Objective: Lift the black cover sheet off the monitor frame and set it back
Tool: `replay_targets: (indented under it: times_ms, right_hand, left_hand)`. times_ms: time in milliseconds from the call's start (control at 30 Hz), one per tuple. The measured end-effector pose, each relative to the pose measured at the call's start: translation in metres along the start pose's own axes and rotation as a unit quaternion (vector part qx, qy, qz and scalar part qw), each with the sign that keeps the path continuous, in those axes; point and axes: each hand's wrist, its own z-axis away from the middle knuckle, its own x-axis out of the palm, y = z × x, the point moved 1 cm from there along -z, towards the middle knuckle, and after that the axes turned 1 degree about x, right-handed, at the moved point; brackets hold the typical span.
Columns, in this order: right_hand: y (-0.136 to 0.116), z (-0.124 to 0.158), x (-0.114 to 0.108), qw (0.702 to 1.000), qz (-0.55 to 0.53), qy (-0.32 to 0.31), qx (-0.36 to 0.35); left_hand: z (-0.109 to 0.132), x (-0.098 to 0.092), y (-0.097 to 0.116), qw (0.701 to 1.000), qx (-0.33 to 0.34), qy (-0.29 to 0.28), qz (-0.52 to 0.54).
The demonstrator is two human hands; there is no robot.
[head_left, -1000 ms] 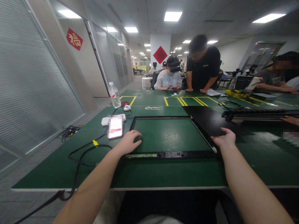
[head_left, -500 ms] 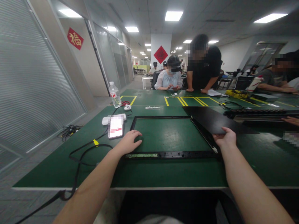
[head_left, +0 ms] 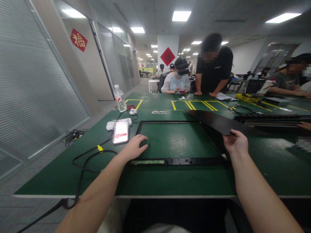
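Observation:
A black rectangular frame [head_left: 194,160] lies flat on the green table, with a strip of green circuit board [head_left: 148,162] in its near side. My left hand [head_left: 136,147] rests over the frame's left side, fingers stretched and thumb apart; the undersides of the fingers are hidden. My right hand [head_left: 236,142] pinches the near corner of a thin black panel [head_left: 216,121] between thumb and fingers. That panel is tilted, raised above the frame's right side and partly covering its far right corner.
Left of the frame are a lit phone [head_left: 120,132], a white device [head_left: 110,125], a water bottle [head_left: 120,98] and a black cable [head_left: 84,158]. Small white pieces [head_left: 159,112] lie beyond the frame. Two people [head_left: 177,81] are across the table; another person's hand [head_left: 305,125] shows at right.
My right hand has risen slightly and shifted right, tipping the black panel more steeply with its near corner higher. My left hand has stayed in place on the frame.

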Motion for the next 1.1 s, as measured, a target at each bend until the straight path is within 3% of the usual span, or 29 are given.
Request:
replay_targets:
  times_ms: [100, 233, 333, 500, 667, 900, 1100]
  right_hand:
    - [-0.002, 0.012, 0.007, 1.0, 0.008, 0.012, 0.01]
    - [-0.004, 0.026, 0.015, 0.998, -0.013, -0.062, 0.001]
    - [-0.006, 0.03, 0.015, 0.996, -0.027, -0.084, 0.008]
    - [-0.008, 0.035, 0.015, 0.995, -0.034, -0.082, 0.042]
    - [-0.007, 0.043, 0.019, 0.996, -0.022, -0.046, 0.068]
    - [-0.006, 0.041, 0.018, 0.995, -0.032, -0.057, 0.08]
    - [-0.005, 0.043, 0.019, 0.991, -0.056, -0.076, 0.098]
  left_hand:
    - [0.001, -0.002, 0.003, 1.0, -0.015, 0.013, 0.019]
    - [0.0, -0.005, 0.0, 0.995, -0.064, 0.05, 0.064]
    - [-0.004, -0.004, -0.006, 0.979, -0.111, 0.085, 0.15]
    - [-0.009, -0.001, -0.02, 0.915, -0.164, 0.175, 0.324]
    - [-0.011, -0.006, -0.024, 0.84, -0.22, 0.214, 0.448]
    - [-0.006, -0.022, 0.006, 0.733, -0.264, 0.173, 0.602]
    - [-0.002, -0.032, 0.022, 0.69, -0.256, 0.163, 0.657]
